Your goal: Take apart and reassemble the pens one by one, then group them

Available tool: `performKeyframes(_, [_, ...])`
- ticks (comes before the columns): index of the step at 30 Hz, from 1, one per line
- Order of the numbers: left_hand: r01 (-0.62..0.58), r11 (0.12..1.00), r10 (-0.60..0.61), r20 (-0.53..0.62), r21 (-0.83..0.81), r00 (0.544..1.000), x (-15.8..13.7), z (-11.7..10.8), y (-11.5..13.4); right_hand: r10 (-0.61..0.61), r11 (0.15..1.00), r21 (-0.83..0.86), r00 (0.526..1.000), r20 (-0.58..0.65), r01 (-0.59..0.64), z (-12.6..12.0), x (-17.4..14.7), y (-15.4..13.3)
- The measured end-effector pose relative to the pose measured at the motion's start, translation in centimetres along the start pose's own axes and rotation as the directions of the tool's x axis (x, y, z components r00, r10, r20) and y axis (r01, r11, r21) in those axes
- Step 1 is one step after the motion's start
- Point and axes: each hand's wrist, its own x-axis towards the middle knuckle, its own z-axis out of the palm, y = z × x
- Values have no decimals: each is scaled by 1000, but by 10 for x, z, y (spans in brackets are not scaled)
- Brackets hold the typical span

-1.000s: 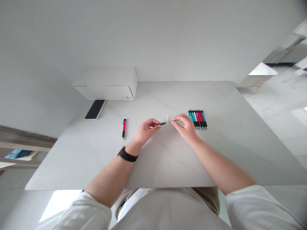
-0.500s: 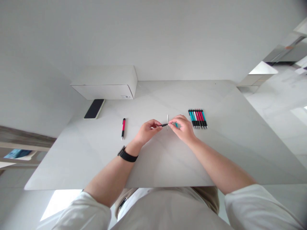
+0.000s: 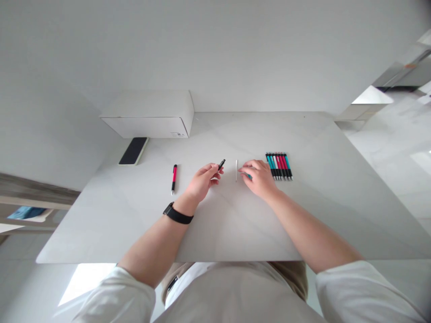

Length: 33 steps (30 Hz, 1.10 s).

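My left hand (image 3: pixel 201 181) is closed on a black pen part (image 3: pixel 221 164), whose end points up and to the right beyond the fingertips. Just right of it, a thin white pen refill (image 3: pixel 236 170) lies upright in view on the table. My right hand (image 3: pixel 260 178) hovers low beside the refill, thumb and fingers a little apart. Partly hidden under those fingers is a teal pen barrel (image 3: pixel 249 176); I cannot make out firm contact with it.
Several assembled pens (image 3: pixel 279 166) lie in a row to the right. On the left are a red and black pen (image 3: pixel 174 179), a phone (image 3: pixel 134 151) and a white box (image 3: pixel 148 127) against the wall. The white table (image 3: pixel 222 233) has its front edge near my body.
My hands have separated. The left hand has drawn left and tilted the black pen part upward; the right has let go of it and lowered over the teal barrel.
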Motion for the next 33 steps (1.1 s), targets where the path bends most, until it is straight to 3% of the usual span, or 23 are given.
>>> performKeyframes(3, [11, 999, -11, 3, -50, 1000, 1, -1, 0, -38, 995, -89, 993, 116, 48, 1, -2, -6])
performKeyframes(8, [22, 999, -22, -2, -37, 1000, 2, 0, 1, -74, 990, -97, 963, 259, 102, -7, 1, -20])
performKeyframes(16, [-10, 1000, 10, -8, 0, 1000, 1, -1, -1, -151, 985, -33, 929, 338, 172, -10, -1, -28])
performKeyframes(24, [-27, 999, 28, -18, 36, 999, 3, -2, -1, -48, 978, -168, 921, 387, 122, -12, -5, -34])
performKeyframes(33, [-43, 999, 44, -24, 18, 999, 4, -3, 0, 16, 957, -260, 870, 492, 129, -23, -10, -41])
